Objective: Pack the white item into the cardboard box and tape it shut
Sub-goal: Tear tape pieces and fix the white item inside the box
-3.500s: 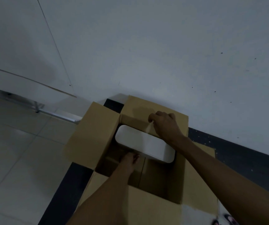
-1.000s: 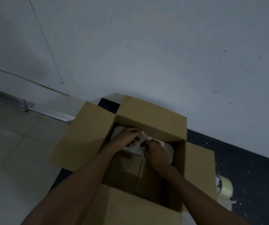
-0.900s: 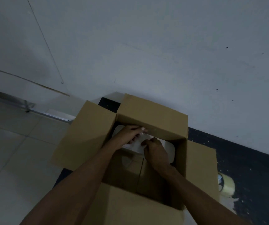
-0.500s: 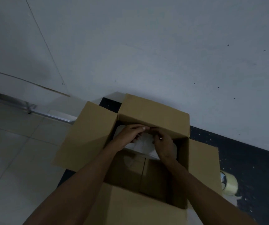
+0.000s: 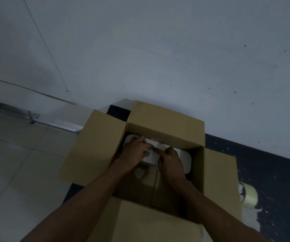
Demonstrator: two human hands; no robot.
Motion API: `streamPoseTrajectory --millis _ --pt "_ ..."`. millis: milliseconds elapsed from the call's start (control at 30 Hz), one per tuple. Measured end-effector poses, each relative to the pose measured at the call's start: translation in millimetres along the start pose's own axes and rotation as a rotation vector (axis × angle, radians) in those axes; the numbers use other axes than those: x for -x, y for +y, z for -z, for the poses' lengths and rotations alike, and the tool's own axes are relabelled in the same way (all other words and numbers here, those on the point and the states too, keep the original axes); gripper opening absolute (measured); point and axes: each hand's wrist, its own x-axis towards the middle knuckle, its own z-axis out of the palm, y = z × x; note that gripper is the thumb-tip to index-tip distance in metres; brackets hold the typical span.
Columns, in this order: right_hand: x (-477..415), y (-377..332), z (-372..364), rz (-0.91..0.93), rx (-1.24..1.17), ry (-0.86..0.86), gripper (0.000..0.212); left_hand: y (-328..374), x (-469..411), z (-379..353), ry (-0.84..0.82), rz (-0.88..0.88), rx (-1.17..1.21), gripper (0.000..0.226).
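Note:
An open cardboard box (image 5: 216,170) stands on the floor against the wall, its flaps spread outward. Inside, against the far wall, lies the white item (image 5: 184,158), a flat rounded slab. My left hand (image 5: 135,151) rests on its left half with fingers reaching across the top. My right hand (image 5: 170,159) sits on its middle with fingers curled, fingertips near those of the left hand. Something thin and pale, like a film or strip, shows between the fingertips; what it is cannot be made out. The far flap hides the item's back edge.
A roll of clear packing tape (image 5: 249,194) lies on the dark floor strip right of the box. A pale wall (image 5: 158,58) rises directly behind the box. Light floor tiles (image 5: 18,163) spread to the left, with a metal rail (image 5: 57,125) at the wall's foot.
The item has gone down from above the box to its bottom. Both hands have come together on top of it; in the last half second they dropped from the far flap's edge onto the item.

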Motion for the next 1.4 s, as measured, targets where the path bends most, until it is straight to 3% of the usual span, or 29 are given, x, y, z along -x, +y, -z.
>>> streamPoseTrajectory --millis 100,200,300,433,533,667,767,933,1033,1233,1333,1400 --pt "8.6 -3.6 -2.7 0.042 0.188 -0.079 0.059 2.5 4.8 -4.6 0.069 -0.024 -0.04 0.035" --pt "-0.7 -4.5 0.3 -0.044 0.061 -0.047 0.054 1.8 4.7 -6.0 0.066 0.011 0.024 0.04" --pt "-13.9 -4.9 4.0 -0.122 -0.073 -0.118 0.054 -1.1 1.1 -3.2 0.017 0.059 0.135 0.048" --pt "-5.7 -10.4 6.8 -0.073 0.065 -0.1 0.059 -2.3 1.9 -2.2 0.012 0.059 0.178 0.046" --pt "18.6 -13.6 4.6 0.085 0.284 -0.143 0.063 -3.7 1.5 -1.7 -0.033 0.044 0.075 0.047" --pt "33.7 -10.2 3.9 0.148 0.35 -0.175 0.075 -2.0 -3.3 6.4 -0.12 0.051 -0.032 0.051" --pt "28.6 -16.2 12.9 0.08 0.234 -0.18 0.062 -0.2 3.6 9.9 -0.197 0.014 -0.117 0.056" --pt "30.8 -16.5 11.3 0.068 0.249 -0.181 0.074 -3.9 24.6 -0.7 -0.167 -0.046 -0.34 0.057" --pt "27.1 -18.9 15.2 0.012 0.217 -0.231 0.069 -1.6 26.6 -3.1 -0.13 -0.05 -0.418 0.057" --pt "32.9 -11.2 18.2 0.003 0.273 -0.213 0.072 -7.7 31.1 4.3 -0.188 -0.079 -0.313 0.075" --pt "37.5 -1.9 12.1 -0.093 0.273 -0.187 0.073 -5.9 43.3 5.8 -0.07 -0.117 -0.241 0.047" --pt "39.3 -0.3 12.1 -0.095 0.274 -0.172 0.067 0.1 47.5 3.8 -0.144 -0.168 -0.107 0.02"
